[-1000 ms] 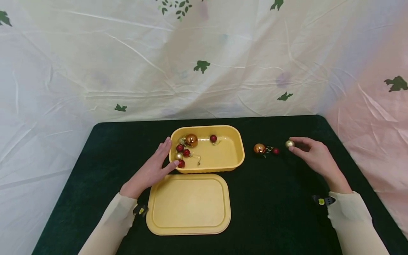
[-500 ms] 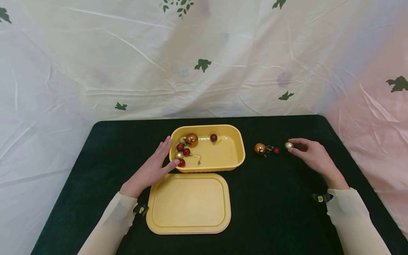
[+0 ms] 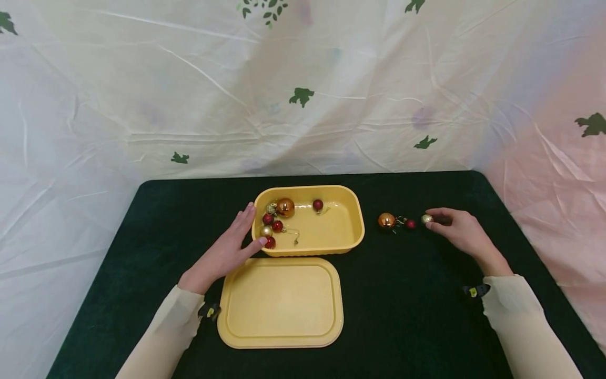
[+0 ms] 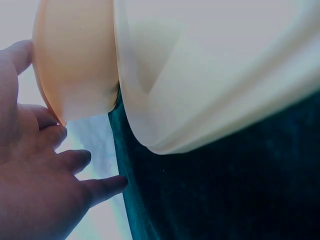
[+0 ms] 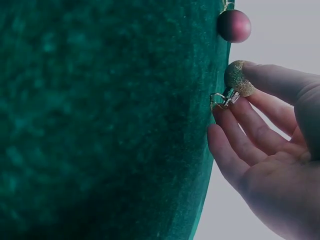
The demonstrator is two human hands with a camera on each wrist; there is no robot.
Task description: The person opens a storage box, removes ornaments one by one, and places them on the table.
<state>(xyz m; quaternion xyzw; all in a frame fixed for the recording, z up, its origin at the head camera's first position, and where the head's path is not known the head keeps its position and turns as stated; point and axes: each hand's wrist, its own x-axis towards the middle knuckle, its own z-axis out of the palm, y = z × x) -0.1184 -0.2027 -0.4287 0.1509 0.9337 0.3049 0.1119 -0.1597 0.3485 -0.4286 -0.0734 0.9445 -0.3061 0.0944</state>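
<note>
A yellow plastic box stands at the middle of the table, with several red and gold baubles inside, mostly along its left end. My left hand touches the box's left end, fingers extended along the outside and thumb at the near corner of the rim. Between thumb and fingers, my right hand pinches a small glittery gold bauble, whose metal cap and loop show in the right wrist view. Just left of it, a dark red bauble and a larger copper-gold bauble lie on the cloth.
The yellow lid lies flat directly in front of the box. Dark green cloth covers the table. Behind and at the sides hangs a pale curtain with green leaf prints.
My right hand has shifted slightly left and nearer with the gold bauble, toward the dark red one. The left hand keeps its place at the box.
</note>
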